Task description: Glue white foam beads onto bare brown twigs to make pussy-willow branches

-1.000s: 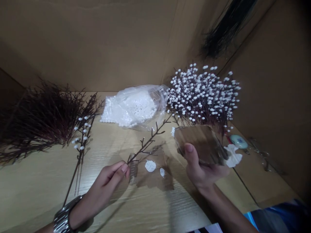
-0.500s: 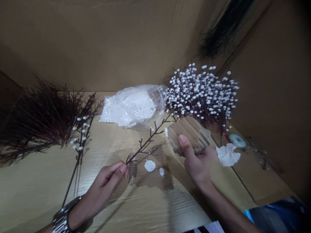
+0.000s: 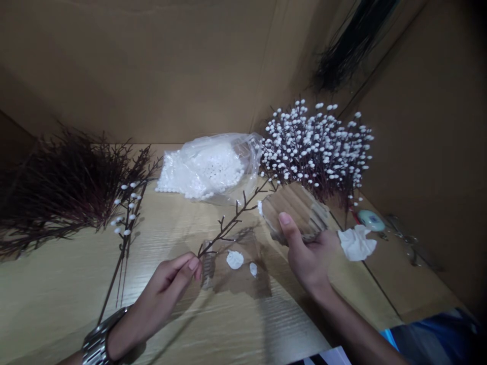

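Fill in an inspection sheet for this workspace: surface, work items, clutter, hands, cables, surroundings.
Surface: pale wood-grain tabletop; cardboard sheet on it bears two white blobs
Work items: twig, cardboard piece, bag of white beads, beaded stems, dark stems
Clutter: crumpled tissue, pale green object, dim metal pieces
Hands: left hand pinches the twig; right hand grips the cardboard piece
Cables: nothing seen
Surroundings: brown panels behind and at right; dark strands upper right

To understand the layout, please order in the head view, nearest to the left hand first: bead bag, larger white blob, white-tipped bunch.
1. Larger white blob: right of the left hand, on cardboard.
2. Bead bag: beyond the hand, back centre.
3. White-tipped bunch: back right.
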Demonstrator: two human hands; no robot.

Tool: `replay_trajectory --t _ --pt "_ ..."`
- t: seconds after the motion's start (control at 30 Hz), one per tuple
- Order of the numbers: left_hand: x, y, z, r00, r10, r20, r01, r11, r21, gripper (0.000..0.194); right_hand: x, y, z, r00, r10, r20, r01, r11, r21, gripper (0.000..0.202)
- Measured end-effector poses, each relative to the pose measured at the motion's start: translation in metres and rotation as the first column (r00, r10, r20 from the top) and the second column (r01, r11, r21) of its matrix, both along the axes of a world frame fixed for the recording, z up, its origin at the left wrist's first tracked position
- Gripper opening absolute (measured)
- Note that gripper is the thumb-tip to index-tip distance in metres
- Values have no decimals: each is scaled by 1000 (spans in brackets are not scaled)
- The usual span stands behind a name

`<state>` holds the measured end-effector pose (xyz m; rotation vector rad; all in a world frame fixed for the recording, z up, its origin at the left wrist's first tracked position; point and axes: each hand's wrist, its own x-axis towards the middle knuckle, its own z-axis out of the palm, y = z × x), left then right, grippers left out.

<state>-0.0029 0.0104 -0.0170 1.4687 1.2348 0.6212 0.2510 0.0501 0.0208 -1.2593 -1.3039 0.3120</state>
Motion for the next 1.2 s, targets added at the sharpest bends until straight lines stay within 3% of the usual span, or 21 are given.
replay_trajectory --t 0.4,0.53,0.63,0.73,0.87,1.0,1.2 --pt "1 0 0 1000 13 -3 -13 1000 -20 43 0 0 1 1000 -15 -27 14 999 -46 17" --pt "2 0 2 1000 24 -5 -24 1000 1 43 6 5 -6 993 -99 -65 98 995 -9 23" --pt "2 1 2 1000 10 -5 -10 1000 1 43 10 6 -15 996 -40 -84 45 998 53 27" --pt "2 2 -1 1000 8 1 -8 1000 3 43 10 3 -22 999 48 -20 -46 996 78 28" --pt "1 1 -2 1000 -1 12 1 1000 13 42 13 -1 -24 992 50 114 -61 993 102 24" --pt "1 0 -2 1000 -6 8 6 1000 18 42 17 -1 -21 962 78 261 -111 987 114 21" --pt "1 1 -2 1000 -10 -2 10 1000 20 41 15 -2 -14 940 78 331 -148 970 192 16"
